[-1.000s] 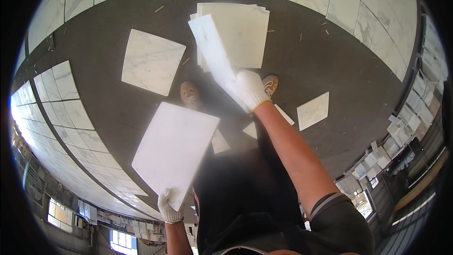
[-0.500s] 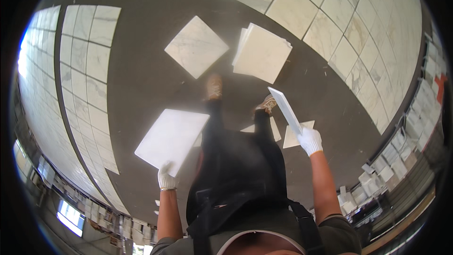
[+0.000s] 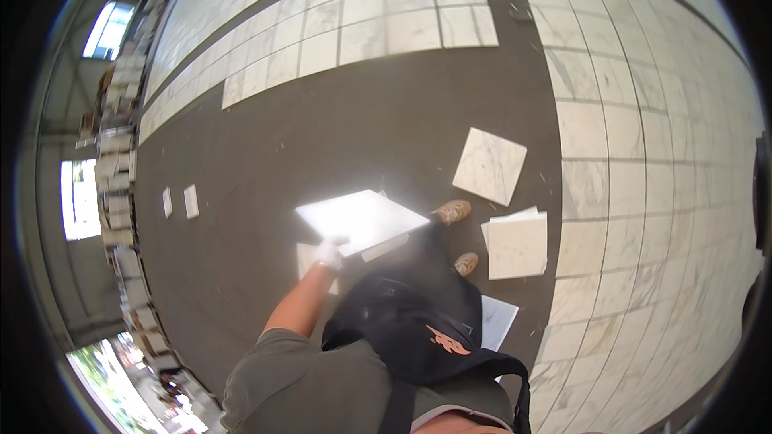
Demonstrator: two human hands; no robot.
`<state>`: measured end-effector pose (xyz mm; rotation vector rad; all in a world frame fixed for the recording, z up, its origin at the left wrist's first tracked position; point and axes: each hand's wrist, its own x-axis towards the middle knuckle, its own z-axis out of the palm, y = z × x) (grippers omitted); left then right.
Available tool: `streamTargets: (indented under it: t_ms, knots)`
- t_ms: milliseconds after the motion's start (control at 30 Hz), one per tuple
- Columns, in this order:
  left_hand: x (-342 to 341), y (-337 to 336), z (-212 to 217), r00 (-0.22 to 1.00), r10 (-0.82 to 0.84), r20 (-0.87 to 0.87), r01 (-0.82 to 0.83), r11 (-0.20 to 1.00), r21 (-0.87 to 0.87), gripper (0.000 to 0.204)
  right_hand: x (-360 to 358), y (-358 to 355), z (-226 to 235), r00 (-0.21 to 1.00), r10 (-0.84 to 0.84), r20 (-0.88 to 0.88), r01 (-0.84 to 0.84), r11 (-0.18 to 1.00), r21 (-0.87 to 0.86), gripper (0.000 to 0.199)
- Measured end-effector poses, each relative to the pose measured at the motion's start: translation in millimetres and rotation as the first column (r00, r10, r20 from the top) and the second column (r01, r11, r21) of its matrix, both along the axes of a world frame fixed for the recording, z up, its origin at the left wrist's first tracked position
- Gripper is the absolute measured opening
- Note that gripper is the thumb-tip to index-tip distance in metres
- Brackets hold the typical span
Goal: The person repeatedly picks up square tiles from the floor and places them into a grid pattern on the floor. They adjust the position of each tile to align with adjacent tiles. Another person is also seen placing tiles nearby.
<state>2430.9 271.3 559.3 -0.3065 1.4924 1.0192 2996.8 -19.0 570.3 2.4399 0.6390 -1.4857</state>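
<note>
My left hand (image 3: 328, 254), in a white knit glove, grips a white square marble tile (image 3: 366, 213) by its near edge. The tile is held above the dark floor, its upper face shining with glare. My right hand is out of sight. Beside the dark apron (image 3: 402, 309), on the right, part of a bluish-white tile (image 3: 498, 320) shows; the frame does not show what supports it. Partly behind my left hand, a pale tile (image 3: 309, 260) lies on the floor.
A single veined tile (image 3: 490, 165) lies ahead of my shoes (image 3: 452, 211). Right of them is a small tile stack (image 3: 518, 249). Rows of marble tiles (image 3: 585, 173) cover the floor at right and far side. Two small white pieces (image 3: 190, 201) lie at left.
My view and body have turned to the left. The left hand still holds its tile; the right hand, earlier gripping another tile, has left the view.
</note>
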Motion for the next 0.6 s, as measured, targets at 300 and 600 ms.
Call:
streamTargets:
  t_ms: [300,600]
  knots:
    - [24.1,-73.7,57.0,0.787,0.593,0.172,-0.607,0.794,0.036,0.047,39.4,242.1,-3.2,0.872,0.482,0.081,-0.488,0.848,0.207,0.036]
    - [-31.6,-112.7,34.5,0.442,0.883,0.156,-0.896,0.442,0.035,0.048,-90.8,498.1,38.3,0.590,0.790,0.168,-0.795,0.532,0.291,0.037]
